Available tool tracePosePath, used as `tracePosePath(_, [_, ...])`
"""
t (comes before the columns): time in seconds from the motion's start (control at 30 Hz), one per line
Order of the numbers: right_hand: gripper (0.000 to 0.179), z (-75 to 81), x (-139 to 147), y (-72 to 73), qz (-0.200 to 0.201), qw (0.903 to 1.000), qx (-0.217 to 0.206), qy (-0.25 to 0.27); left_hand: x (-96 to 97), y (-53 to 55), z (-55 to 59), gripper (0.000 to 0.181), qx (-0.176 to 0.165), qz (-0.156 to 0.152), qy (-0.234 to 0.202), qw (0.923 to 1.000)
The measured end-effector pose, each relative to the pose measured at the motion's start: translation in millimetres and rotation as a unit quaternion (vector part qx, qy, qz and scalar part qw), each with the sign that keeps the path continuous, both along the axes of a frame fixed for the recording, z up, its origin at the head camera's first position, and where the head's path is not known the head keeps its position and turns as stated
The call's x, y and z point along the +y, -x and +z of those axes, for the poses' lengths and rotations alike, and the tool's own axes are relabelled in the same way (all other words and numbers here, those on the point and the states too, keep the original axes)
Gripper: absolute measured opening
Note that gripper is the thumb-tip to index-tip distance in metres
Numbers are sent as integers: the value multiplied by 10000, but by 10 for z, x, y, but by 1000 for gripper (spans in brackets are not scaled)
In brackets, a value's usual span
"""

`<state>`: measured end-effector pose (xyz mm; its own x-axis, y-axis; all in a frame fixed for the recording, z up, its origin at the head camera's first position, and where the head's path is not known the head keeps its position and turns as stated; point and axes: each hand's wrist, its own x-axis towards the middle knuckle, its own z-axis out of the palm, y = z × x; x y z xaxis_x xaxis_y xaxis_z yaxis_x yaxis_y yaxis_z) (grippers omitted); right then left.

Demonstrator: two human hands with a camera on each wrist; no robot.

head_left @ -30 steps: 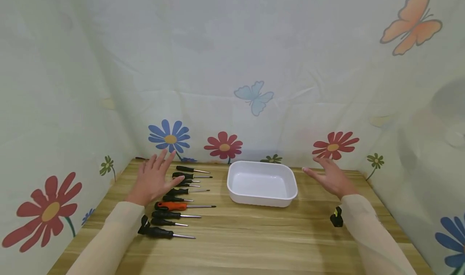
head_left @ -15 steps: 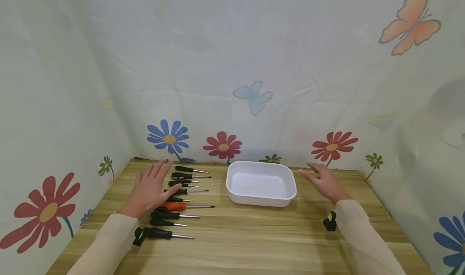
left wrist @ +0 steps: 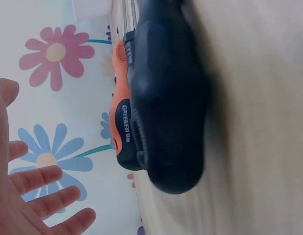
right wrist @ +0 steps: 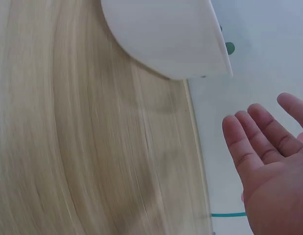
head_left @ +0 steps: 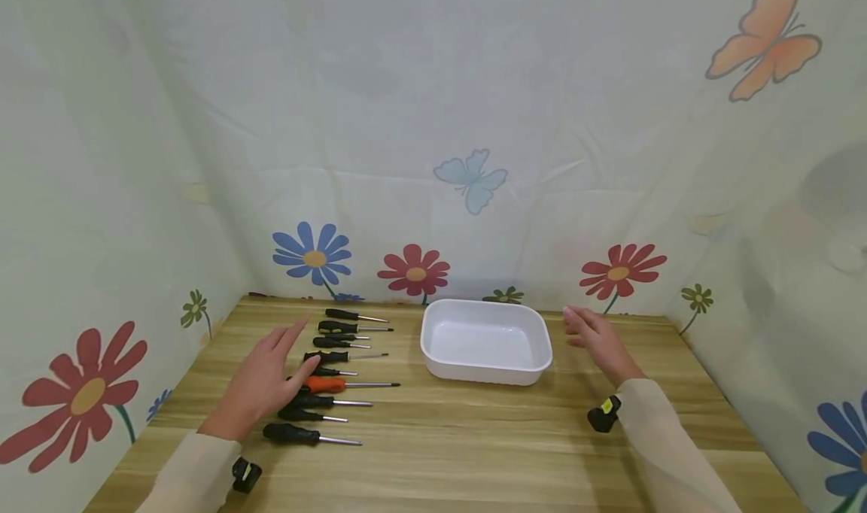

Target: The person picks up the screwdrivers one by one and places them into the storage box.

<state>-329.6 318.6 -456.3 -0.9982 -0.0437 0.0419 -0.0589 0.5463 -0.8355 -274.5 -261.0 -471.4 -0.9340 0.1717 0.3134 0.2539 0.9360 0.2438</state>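
Note:
My left hand hovers with spread fingers over the handle side of a column of screwdrivers, holding nothing. Among them, an orange-and-black screwdriver lies partly behind the thumb. Closest to me is a thick black screwdriver, whose handle fills the middle of the left wrist view. Several more black-handled screwdrivers, such as the one at the back, point their shafts right. To the right of a white plastic basin, my right hand is raised with relaxed fingers and nothing in it.
The wooden table bears all of these. A pale curtain printed with flowers and butterflies closes off the back and both sides. Black wrist cameras sit at each cuff, the left one near the thick screwdriver.
My left hand has drawn back toward me and lower, uncovering more of the far screwdrivers. The right hand has shifted slightly left and down, its fingers a little more bent.

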Motion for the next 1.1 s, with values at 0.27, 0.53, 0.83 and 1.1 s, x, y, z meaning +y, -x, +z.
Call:
tracePosePath(0.27, [91, -56, -102, 59, -224, 9973, -314, 627, -64, -144, -63, 78, -146, 63, -153, 9998])
tracePosePath(0.53, [83, -137, -137, 72, -276, 9905, -601, 1204, -120, -251, -95, 78, -331, 87, -359, 9988])
tracePosePath(0.83, [85, -189, -179, 71, -334, 9820, -935, 1608, -221, -344, -129, 78, -465, 100, -506, 9976])
tracePosePath(1.1, [89, -183, -211, 61, -603, 9693, -1231, 2043, -309, -403, -189, 75, -389, -50, -481, 9981])
